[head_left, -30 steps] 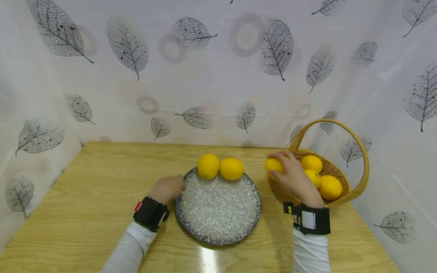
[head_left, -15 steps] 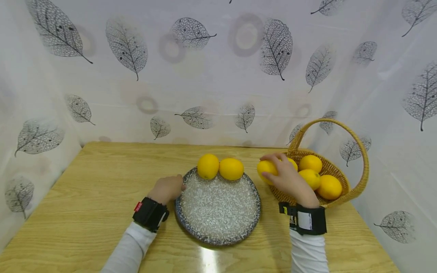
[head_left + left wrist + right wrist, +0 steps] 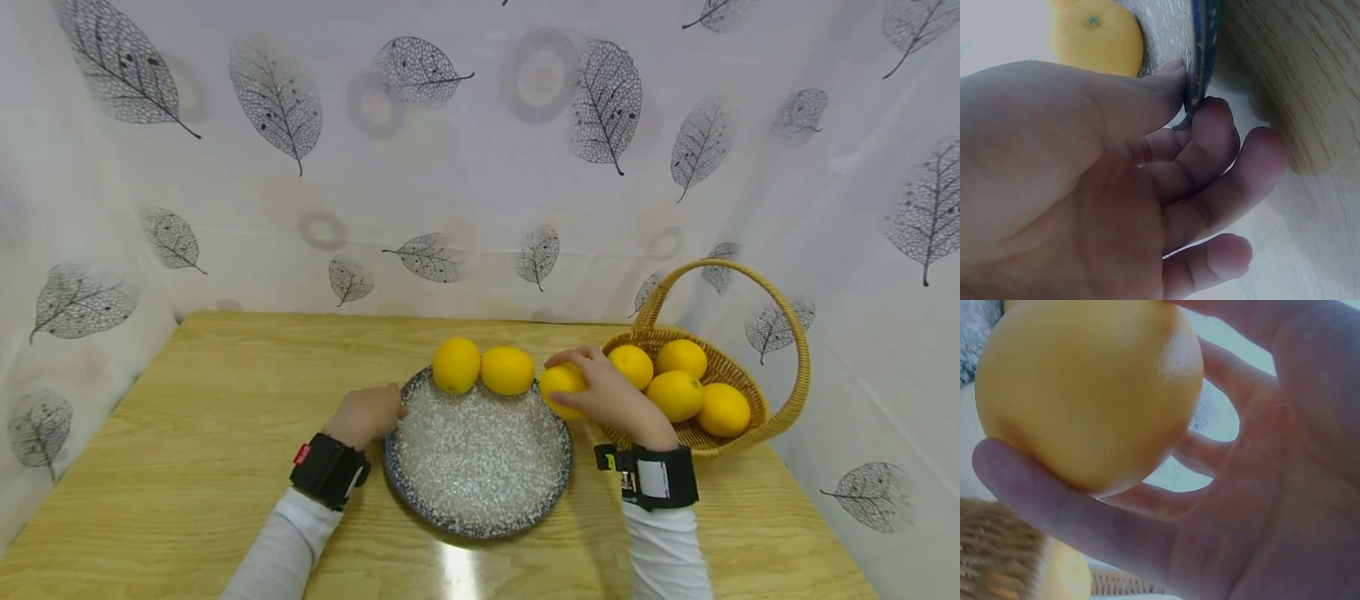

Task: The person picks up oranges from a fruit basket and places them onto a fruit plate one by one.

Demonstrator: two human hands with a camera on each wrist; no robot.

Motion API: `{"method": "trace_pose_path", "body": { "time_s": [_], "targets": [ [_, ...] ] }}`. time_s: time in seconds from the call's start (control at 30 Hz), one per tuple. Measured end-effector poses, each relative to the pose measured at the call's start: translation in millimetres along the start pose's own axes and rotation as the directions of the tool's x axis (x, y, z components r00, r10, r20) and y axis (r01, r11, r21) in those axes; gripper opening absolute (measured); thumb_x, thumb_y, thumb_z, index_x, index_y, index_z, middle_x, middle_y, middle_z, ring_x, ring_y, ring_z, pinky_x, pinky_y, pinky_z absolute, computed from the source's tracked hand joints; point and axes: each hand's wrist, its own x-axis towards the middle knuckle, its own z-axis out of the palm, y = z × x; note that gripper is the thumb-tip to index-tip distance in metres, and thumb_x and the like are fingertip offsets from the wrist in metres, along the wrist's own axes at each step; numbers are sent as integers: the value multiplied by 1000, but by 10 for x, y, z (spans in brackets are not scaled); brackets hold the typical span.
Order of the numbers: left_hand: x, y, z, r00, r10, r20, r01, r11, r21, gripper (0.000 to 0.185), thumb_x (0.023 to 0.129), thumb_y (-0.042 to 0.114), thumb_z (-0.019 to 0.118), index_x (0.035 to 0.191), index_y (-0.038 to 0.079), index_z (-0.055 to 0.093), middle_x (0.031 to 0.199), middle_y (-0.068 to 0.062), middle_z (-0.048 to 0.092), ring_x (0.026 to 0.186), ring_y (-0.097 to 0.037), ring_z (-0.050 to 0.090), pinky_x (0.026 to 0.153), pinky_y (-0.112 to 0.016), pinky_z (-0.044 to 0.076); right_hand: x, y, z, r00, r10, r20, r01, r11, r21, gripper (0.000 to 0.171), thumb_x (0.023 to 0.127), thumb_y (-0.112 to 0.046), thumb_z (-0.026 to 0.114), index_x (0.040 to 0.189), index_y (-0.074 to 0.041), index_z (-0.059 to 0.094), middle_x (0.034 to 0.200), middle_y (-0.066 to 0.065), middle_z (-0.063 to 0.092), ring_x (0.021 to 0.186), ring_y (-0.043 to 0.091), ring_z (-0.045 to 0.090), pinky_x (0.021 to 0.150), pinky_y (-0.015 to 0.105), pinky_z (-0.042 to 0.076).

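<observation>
My right hand (image 3: pixel 611 396) grips a yellow-orange orange (image 3: pixel 562 390) at the plate's upper right edge. In the right wrist view, the fingers and thumb curl round this smooth orange (image 3: pixel 1091 394). My left hand (image 3: pixel 369 417) pinches the left rim of the speckled grey plate (image 3: pixel 480 467) with its dark edge. The left wrist view has the thumb and index finger on that rim (image 3: pixel 1200 56), the other fingers below it. Two more oranges, one on the left (image 3: pixel 456 365) and one on the right (image 3: pixel 507 371), sit side by side at the plate's far edge.
A wicker basket (image 3: pixel 757 400) with a tall arched handle stands on the right, with several oranges (image 3: pixel 677 396) inside. The wooden table (image 3: pixel 225 400) ends at a leaf-patterned curtain (image 3: pixel 465 183) behind and at the sides.
My right hand has moved left with the orange, from the basket's left rim to the plate's upper right edge. The left hand stays on the plate rim.
</observation>
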Motion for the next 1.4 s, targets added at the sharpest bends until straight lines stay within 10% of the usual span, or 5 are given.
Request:
{"method": "trace_pose_path", "body": {
  "time_s": [0.2, 0.9, 1.4],
  "targets": [
    [8, -13, 21, 1000, -1, 4, 1, 1000, -2, 29, 104, 19, 57, 117, -6, 63, 112, -23, 72, 103, -36, 69, 89, -51, 56, 80, -22, 112, 998, 36, 61, -39, 998, 54, 43, 99, -28, 68, 137, -16, 54, 142, 27, 39, 101, 35, 60, 74, 36, 56],
    [27, -28, 24, 1000, 9, -9, -9, 1000, 0, 28, 103, 19, 58, 115, -6, 63, 107, -22, 72, 99, -34, 70, 86, -50, 57, 185, -107, 351, 974, 135, 179, -158, 980, 119, 51, 94, -26, 73, 133, -10, 44, 138, 27, 38, 79, 27, 59, 53, 37, 55],
    [37, -35, 20, 1000, 2, 0, -2, 1000, -4, 30, 104, 20, 57, 118, -6, 62, 111, -23, 72, 102, -35, 70, 88, -50, 57, 204, -127, 370, 979, 149, 140, -152, 988, 11, 56, 95, -31, 72, 134, -4, 43, 138, 28, 45, 107, 32, 62, 90, 43, 54]
  ]
}}
